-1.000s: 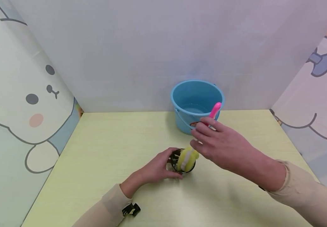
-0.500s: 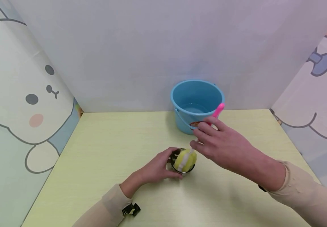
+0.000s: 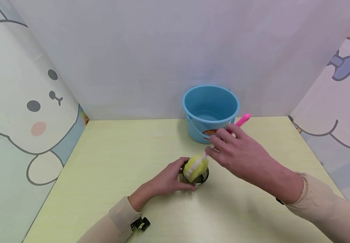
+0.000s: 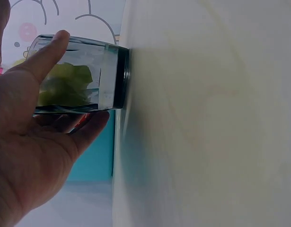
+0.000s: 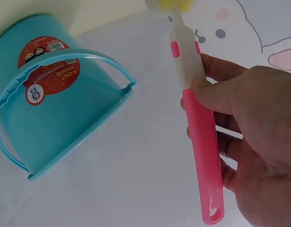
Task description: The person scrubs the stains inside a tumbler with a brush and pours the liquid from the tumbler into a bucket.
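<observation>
Pink handle [image 3: 243, 119] swung right, sponge [image 3: 195, 167] partly in glass [image 4: 88, 54] btwn L/R hands [image 3: 172, 178] [image 3: 240, 152].

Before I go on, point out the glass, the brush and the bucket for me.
Glass [image 4: 97, 73]: left wrist view, on its clear side wall.
Brush [image 5: 203, 127]: right wrist view, on the pink handle.
Bucket [image 3: 211, 100]: head view, on the inside of its far wall.

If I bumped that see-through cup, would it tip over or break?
It might crack if it fell: the see-through cup looks like glass, though I can't be sure. A small bump probably wouldn't tip it, since its base looks thick and the left hand grips it. Its shiny sides could feel slippery.
</observation>
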